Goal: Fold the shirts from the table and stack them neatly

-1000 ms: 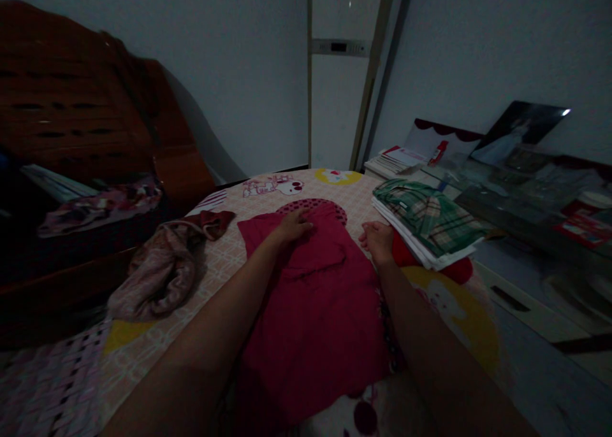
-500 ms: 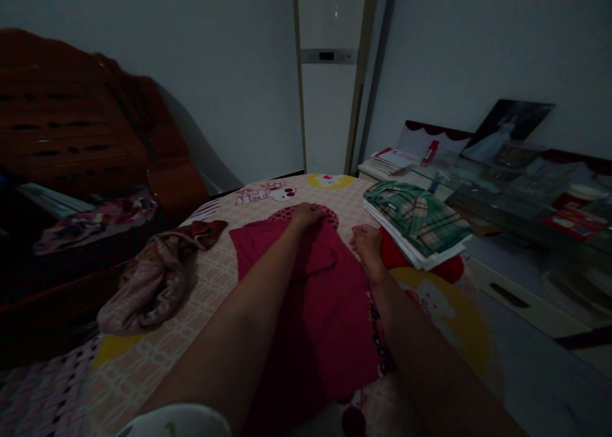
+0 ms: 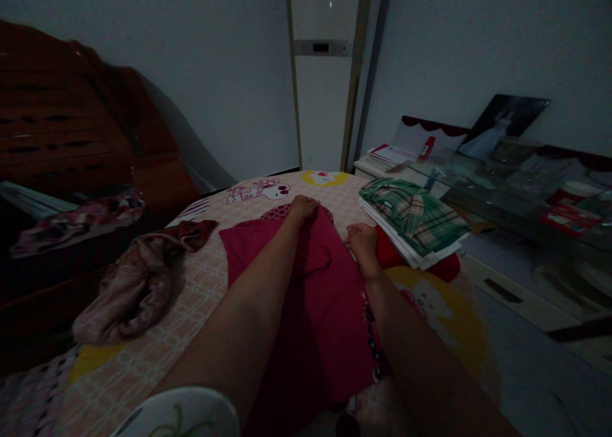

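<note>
A deep pink garment [image 3: 329,316] lies spread out in front of me, with a dark printed strip along its right side. My left hand [image 3: 305,209] reaches over it and pinches its far edge. At the right edge, my right hand [image 3: 362,241] has its fingers curled closed against the fabric; the fingertips are partly hidden. Just right of that hand sits a folded stack with a green plaid shirt [image 3: 414,217] on top, white cloth under it and red cloth [image 3: 389,249] below.
A patterned round tablecloth [image 3: 191,290] covers the table. Crumpled brownish-pink cloth [image 3: 134,290] lies at its left. Beyond are a carved wooden chair [image 3: 62,112], a tall white cabinet-like unit [image 3: 322,106] and a glass-topped side cabinet [image 3: 507,195] holding papers and a red bottle [image 3: 427,148].
My left hand has shifted slightly with the far edge of the garment in its fingers. The right hand stays at the right edge. The camera view has turned a little.
</note>
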The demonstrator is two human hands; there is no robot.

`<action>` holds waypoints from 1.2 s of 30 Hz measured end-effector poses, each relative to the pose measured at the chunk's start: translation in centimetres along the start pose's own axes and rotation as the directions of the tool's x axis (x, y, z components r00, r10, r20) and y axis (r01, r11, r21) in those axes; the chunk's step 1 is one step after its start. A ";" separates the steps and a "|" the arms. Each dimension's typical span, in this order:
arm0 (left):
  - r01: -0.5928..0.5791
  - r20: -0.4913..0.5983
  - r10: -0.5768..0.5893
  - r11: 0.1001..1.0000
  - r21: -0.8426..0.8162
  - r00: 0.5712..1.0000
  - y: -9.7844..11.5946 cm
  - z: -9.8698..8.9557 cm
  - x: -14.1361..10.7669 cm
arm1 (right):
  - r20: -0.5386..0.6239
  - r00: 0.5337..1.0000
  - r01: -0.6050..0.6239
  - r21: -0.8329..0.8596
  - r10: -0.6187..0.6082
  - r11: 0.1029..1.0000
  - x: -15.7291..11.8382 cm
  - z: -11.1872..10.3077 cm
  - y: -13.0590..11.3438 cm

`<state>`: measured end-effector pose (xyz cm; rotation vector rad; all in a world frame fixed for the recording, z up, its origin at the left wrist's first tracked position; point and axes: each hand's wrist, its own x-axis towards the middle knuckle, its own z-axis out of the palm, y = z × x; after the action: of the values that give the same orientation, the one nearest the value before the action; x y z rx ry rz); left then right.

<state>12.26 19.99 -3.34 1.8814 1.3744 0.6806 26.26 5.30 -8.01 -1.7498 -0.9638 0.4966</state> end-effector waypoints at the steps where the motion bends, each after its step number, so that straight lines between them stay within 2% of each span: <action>1: 0.001 -0.002 -0.001 0.999 0.042 1.000 0.0 0.1 0.0 | 0.001 1.000 0.007 -0.006 -0.007 1.000 0.0 0.0 0.1; 6: -0.038 0.007 0.038 0.989 0.145 0.999 0.5 0.4 0.3 | 0.030 0.999 0.034 -0.048 -0.033 0.998 -0.1 0.0 -0.1; 13: -0.139 -0.141 0.163 0.977 0.162 0.977 1.2 0.8 0.4 | 0.221 0.966 0.176 -0.183 -0.134 0.967 -0.6 -0.7 -1.6; 16: -0.183 -0.075 0.201 0.963 0.197 0.977 1.3 1.3 0.3 | 0.252 0.957 0.198 -0.211 -0.142 0.957 -0.7 -0.7 -1.7; 20: -0.258 0.126 0.234 0.937 0.234 0.964 0.9 1.1 0.6 | 0.211 0.966 0.194 -0.216 -0.148 0.957 -0.7 -0.6 -1.7; 23: -0.325 0.103 0.309 0.914 0.242 0.946 0.6 0.9 0.9 | 0.223 0.952 0.266 -0.256 -0.211 0.930 -0.9 -0.5 -1.7; 26: -0.395 0.063 0.393 0.876 0.276 0.917 0.3 1.6 1.1 | 0.241 0.930 0.351 -0.371 -0.276 0.860 -1.1 -0.3 -1.6; 30: -0.428 0.175 0.391 0.830 0.358 0.904 0.1 2.5 0.8 | 0.252 0.913 0.407 -0.506 -0.321 0.761 -1.4 -0.2 -1.3; 33: -0.431 0.127 0.414 0.837 0.337 0.902 0.1 1.1 0.2 | 0.254 0.911 0.411 -0.538 -0.324 0.736 -1.4 -0.3 -1.2; 36: -0.368 0.010 0.388 0.866 0.340 0.922 -0.3 -2.3 -1.3 | 0.241 0.917 0.400 -0.549 -0.319 0.734 -1.4 -0.3 -1.3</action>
<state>9.97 19.33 -2.13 2.4652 1.2232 0.7278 25.16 4.15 -6.81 -2.0104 -1.6498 0.0427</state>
